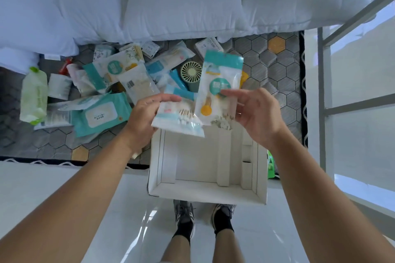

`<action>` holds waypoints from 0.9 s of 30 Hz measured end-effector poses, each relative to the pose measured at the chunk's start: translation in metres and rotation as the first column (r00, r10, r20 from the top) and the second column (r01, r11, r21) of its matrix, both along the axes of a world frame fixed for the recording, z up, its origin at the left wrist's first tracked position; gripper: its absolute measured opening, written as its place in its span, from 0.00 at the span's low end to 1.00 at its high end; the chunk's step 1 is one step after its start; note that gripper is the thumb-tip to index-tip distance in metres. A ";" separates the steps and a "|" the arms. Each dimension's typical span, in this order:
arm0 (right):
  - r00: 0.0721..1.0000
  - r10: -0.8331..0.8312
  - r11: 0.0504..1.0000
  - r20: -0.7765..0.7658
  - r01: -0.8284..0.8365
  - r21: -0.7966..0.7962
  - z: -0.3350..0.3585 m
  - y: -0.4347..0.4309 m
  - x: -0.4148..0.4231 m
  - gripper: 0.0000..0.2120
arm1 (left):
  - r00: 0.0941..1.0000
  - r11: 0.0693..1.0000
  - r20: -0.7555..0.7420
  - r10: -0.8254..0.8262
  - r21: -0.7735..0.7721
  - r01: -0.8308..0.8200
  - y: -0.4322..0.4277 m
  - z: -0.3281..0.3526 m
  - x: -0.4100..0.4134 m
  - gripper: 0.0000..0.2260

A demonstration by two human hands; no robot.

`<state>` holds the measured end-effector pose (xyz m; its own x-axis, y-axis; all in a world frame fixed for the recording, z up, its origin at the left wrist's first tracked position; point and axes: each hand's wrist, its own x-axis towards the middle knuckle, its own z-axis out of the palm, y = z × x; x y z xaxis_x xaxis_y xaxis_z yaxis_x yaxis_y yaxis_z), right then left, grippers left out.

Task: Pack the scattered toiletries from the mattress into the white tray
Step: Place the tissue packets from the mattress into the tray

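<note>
My left hand pinches a clear packet of cotton swabs with blue edges just above the far end of the white tray. My right hand holds a taller teal-topped packet of cotton swabs upright beside it. The tray sticks out over the mattress edge, and the inside that shows holds only its dividers. Several more toiletries lie on the mattress: a teal pack of wet wipes, a green bottle and a heap of sachets.
A small green fan lies among the packets. White pillows and a quilt fill the far side of the bed. A metal frame stands at the right. A green item peeks out beside the tray. My feet stand on glossy white floor.
</note>
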<state>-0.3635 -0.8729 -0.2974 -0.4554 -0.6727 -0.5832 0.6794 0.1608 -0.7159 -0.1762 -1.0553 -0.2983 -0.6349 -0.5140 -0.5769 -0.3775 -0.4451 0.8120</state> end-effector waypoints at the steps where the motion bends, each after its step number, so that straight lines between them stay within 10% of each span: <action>1: 1.000 0.001 0.999 0.003 -0.001 0.037 -0.001 0.001 0.005 0.20 | 1.000 0.996 0.011 0.027 0.080 -0.028 -0.001 0.000 0.005 0.17; 6: 0.990 -0.035 0.989 -0.135 0.054 0.139 -0.007 0.008 0.044 0.13 | 0.993 1.000 0.115 -0.014 -0.024 0.016 0.006 -0.004 0.024 0.03; 13: 1.000 -0.015 0.951 -0.010 0.018 0.309 -0.030 0.037 0.101 0.25 | 0.810 0.822 0.519 -0.272 -0.311 0.476 0.053 -0.018 0.044 0.17; 22: 0.998 -0.053 0.758 -0.046 0.070 0.649 -0.069 0.058 0.118 0.12 | 0.768 0.854 0.598 -0.229 -0.256 0.454 0.090 -0.068 0.032 0.20; 27: 0.995 -0.047 0.741 -0.087 0.093 0.665 -0.078 0.063 0.108 0.11 | 0.648 0.425 0.731 -0.212 -0.528 0.735 0.106 -0.094 0.021 0.35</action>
